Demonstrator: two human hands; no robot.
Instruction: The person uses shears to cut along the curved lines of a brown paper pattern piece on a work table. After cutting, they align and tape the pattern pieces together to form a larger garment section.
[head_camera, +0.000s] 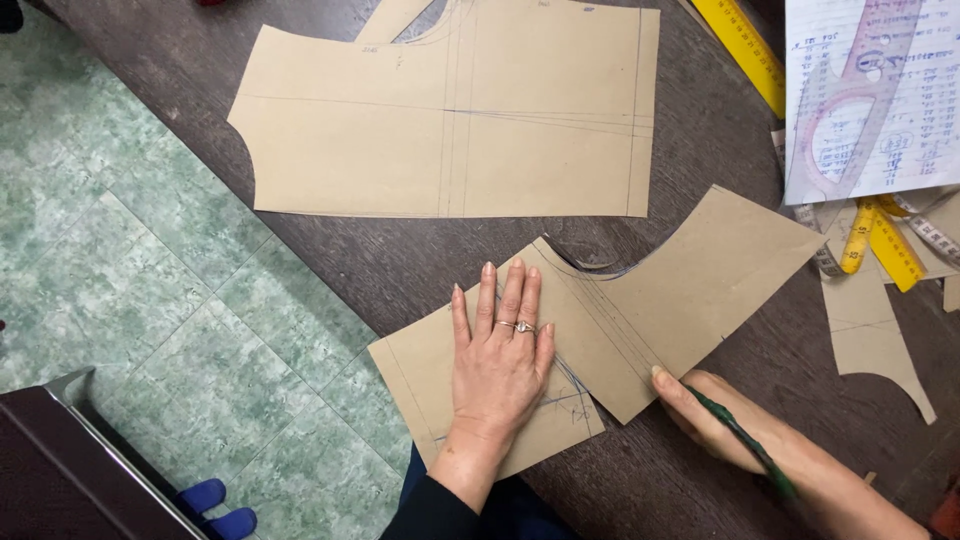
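Observation:
My left hand (498, 352) lies flat, fingers spread, on a folded brown paper pattern piece (690, 290) near the front edge of the dark wooden table (400, 255). Two rings show on its fingers. My right hand (712, 415) holds a dark green pencil (745, 445) and its fingertip presses the folded edge of the same piece. Pencil lines run across the paper under both hands. A larger brown pattern piece (450, 110) with ruled lines lies farther back on the table.
At the right lie a yellow ruler (745, 50), a sheet of handwritten notes (905, 120) with a clear curve template (850, 100) on it, a measuring tape (860, 240) and paper offcuts (880, 330). Green tiled floor (130, 230) lies left of the table.

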